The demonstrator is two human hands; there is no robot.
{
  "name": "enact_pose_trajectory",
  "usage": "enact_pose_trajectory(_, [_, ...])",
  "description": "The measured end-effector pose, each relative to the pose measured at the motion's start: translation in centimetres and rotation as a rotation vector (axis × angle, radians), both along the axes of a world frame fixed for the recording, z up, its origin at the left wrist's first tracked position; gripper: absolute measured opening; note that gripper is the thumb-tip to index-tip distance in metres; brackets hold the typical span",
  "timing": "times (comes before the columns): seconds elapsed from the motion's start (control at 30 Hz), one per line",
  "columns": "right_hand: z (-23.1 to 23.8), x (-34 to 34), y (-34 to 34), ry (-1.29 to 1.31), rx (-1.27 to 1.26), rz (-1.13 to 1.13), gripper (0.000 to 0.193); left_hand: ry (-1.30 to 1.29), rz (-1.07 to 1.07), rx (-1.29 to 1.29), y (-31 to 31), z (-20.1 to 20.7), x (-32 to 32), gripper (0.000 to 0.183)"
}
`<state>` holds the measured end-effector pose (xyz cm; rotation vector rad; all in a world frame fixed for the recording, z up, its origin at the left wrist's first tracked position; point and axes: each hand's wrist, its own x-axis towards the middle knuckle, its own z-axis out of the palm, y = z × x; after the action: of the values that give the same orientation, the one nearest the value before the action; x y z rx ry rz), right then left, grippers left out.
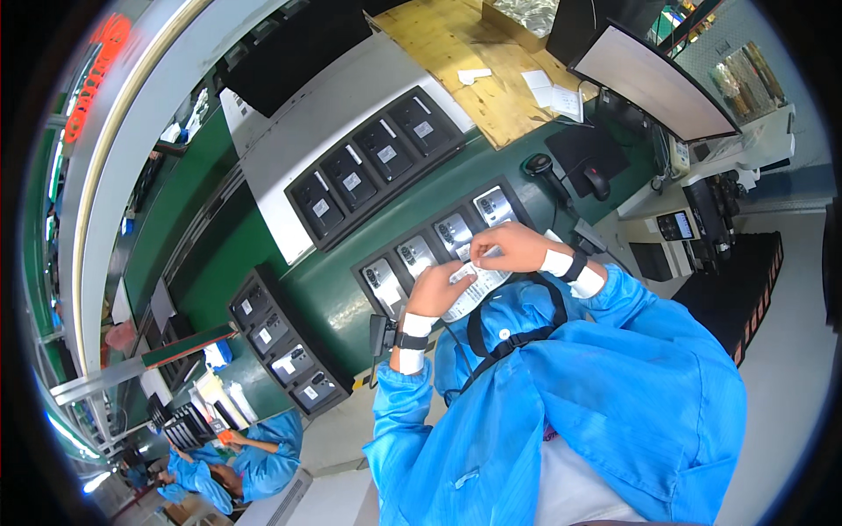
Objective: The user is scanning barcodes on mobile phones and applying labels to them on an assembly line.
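Note:
A white printed label sheet is in front of my body, its lower part bending toward my blue smock. My left hand grips its left side, thumb on top. At the sheet's upper edge my right hand is closed in a pinch; what lies between its fingertips is too small to make out. Just beyond both hands lies a dark tray with several silver phone-like devices in its slots, such as one device at the left and another at the right. My hands partly cover the tray's near side.
Farther off, a second tray holds dark devices; a third tray stands at the left. To the right are a barcode scanner, a mouse and a monitor. Co-workers in blue sit at lower left.

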<state>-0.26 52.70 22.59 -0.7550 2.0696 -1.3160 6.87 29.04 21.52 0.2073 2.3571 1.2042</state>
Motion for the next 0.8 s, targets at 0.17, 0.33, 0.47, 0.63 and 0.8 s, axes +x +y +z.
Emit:
enact_pose_trajectory(0.17, [2.0, -1.0, -2.2, 0.19, 0.145, 0.244, 0.023, 0.043, 0.032, 0.079, -0.1, 0.7, 0.3, 0.034])
enact_pose_trajectory(0.33, [2.2, -0.9, -2.7, 0.185, 0.164, 0.258, 0.022, 0.045, 0.002, 0.054, -0.2, 1.0, 0.3, 0.034])
enact_pose_trajectory(0.47, [1.6, -0.9, -2.5, 0.188, 0.195, 0.263, 0.023, 0.059, 0.007, 0.06, 0.0, 1.3, 0.4, 0.035])
enact_pose_trajectory(0.63, [-0.1, -1.0, -1.9, 0.191, 0.267, 0.179, 0.025, 0.159, 0.047, -0.106, 0.5, 1.2, 1.1, 0.027])
enact_pose_trajectory(0.8, [-3.1, -1.9, 0.3, -0.058, 0.024, -0.019, 0.029, 0.358, 0.037, -0.288, 1.5, 0.3, 0.8, 0.021])
